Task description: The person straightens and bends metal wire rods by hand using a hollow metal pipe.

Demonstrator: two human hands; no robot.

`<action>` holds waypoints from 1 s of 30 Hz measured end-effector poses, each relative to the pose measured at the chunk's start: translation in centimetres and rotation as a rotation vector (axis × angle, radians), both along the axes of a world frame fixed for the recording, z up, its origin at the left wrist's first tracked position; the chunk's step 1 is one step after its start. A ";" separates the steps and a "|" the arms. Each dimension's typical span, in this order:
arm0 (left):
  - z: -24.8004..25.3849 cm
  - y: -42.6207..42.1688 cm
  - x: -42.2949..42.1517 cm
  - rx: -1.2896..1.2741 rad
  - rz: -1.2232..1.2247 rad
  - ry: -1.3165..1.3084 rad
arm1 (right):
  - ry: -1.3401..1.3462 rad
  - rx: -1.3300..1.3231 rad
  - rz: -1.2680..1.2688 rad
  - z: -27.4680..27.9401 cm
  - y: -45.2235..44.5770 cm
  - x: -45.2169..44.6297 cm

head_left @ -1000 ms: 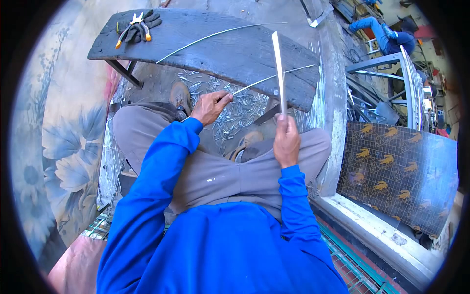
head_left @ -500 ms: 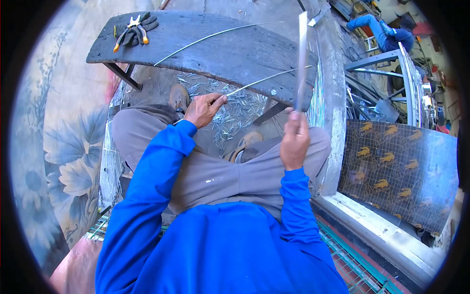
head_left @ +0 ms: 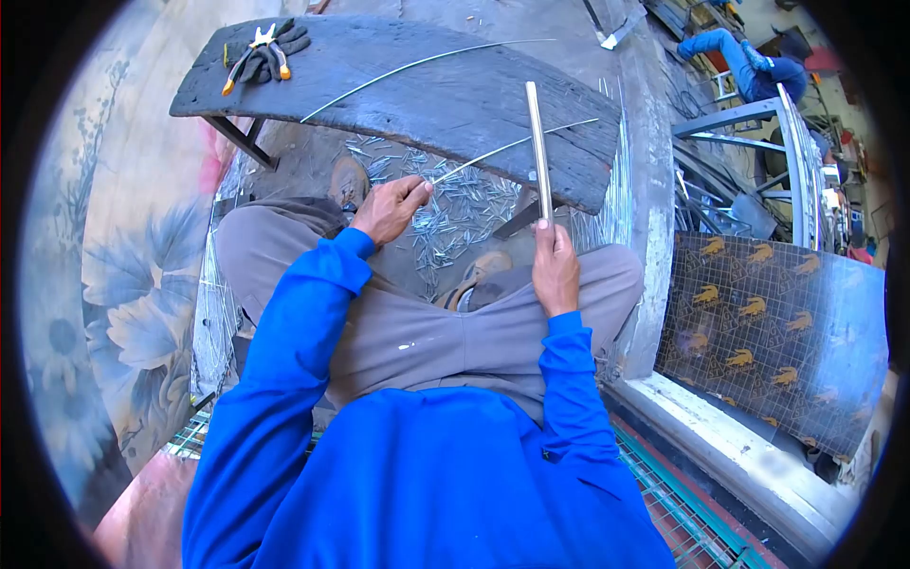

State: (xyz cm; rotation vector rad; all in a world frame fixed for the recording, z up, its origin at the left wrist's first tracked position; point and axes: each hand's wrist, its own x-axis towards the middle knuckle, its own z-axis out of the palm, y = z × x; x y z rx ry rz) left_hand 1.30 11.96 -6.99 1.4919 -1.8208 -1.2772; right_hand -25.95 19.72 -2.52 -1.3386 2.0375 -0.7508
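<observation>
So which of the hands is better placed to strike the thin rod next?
Probably the right hand: it grips the metal bar, which crosses the thin rod in this view. The left hand is busy pinching the rod's near end.

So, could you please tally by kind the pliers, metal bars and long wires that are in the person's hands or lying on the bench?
Pliers: 1, on the bench
Metal bar: 1, in the right hand
Long wires: 2, one lying on the bench, one in the left hand
Total: 4
</observation>
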 end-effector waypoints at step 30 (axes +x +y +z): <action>1.3 0.9 0.4 -0.050 0.025 -0.077 | -0.004 -0.093 -0.024 2.2 1.0 2.1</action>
